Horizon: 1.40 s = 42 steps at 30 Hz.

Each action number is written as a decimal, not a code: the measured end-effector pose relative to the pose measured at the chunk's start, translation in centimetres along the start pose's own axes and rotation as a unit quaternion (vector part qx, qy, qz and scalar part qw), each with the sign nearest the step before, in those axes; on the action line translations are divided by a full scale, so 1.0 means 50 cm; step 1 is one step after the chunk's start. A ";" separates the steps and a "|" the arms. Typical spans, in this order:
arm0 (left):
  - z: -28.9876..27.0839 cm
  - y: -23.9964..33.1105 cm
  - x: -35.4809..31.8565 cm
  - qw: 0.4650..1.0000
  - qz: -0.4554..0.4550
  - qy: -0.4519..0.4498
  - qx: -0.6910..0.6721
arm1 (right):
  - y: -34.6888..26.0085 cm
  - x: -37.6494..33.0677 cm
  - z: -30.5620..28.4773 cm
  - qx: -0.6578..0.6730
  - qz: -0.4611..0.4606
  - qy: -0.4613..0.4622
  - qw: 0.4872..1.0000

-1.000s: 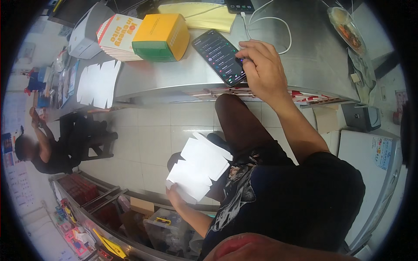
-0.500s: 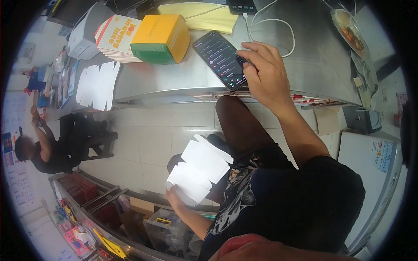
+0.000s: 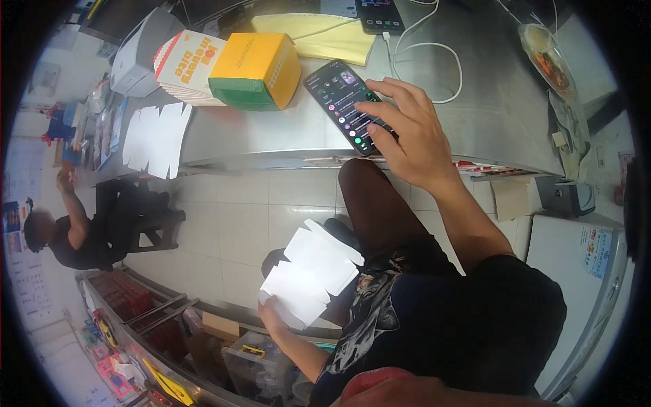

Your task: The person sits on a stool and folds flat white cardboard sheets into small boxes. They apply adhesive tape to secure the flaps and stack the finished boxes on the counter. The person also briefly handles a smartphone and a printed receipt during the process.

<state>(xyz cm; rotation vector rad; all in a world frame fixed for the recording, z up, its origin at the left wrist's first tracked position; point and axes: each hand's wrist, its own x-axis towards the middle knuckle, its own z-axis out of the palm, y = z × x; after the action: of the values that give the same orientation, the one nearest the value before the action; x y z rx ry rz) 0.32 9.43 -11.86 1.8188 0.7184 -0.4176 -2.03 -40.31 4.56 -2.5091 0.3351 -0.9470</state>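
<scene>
While the right hand (image 3: pixel 407 132) is stretched out over the steel counter (image 3: pixel 488 115) in the head view, its spread fingers (image 3: pixel 380 108) are laid on the lit screen of a dark smartphone (image 3: pixel 342 102), which lies flat and slantwise near the counter's front edge. The hand is open, nothing being clasped in it. Lower down, beside the knee, a sheaf of flat white paper cutouts (image 3: pixel 312 268) is gripped from below by the left hand (image 3: pixel 274 319), whose fingers are closed around the sheaf's lower end. The two hands are held well apart, one on the counter and one beneath its level.

Just left of the smartphone a yellow box with a green band (image 3: pixel 258 68) is seen, touching a stack of folded white cartons (image 3: pixel 183 68). More white cutouts (image 3: pixel 156 136) are spread at the counter's left end. A white cable (image 3: pixel 434 54) is looped behind the right hand, and a second phone (image 3: pixel 380 13) lies at the far edge. At far left another person in black (image 3: pixel 68 237) is seated by a dark stool (image 3: pixel 146 217).
</scene>
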 end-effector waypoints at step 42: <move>-0.028 -0.035 0.035 1.000 -0.012 -0.016 -0.009 | -0.003 0.015 0.007 -0.033 0.083 -0.071 0.993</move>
<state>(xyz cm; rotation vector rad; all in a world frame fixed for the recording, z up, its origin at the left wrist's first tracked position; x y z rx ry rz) 0.41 11.59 -13.66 1.7841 0.7213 -0.4543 -1.22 -40.35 4.81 -2.5437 0.5291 -0.7001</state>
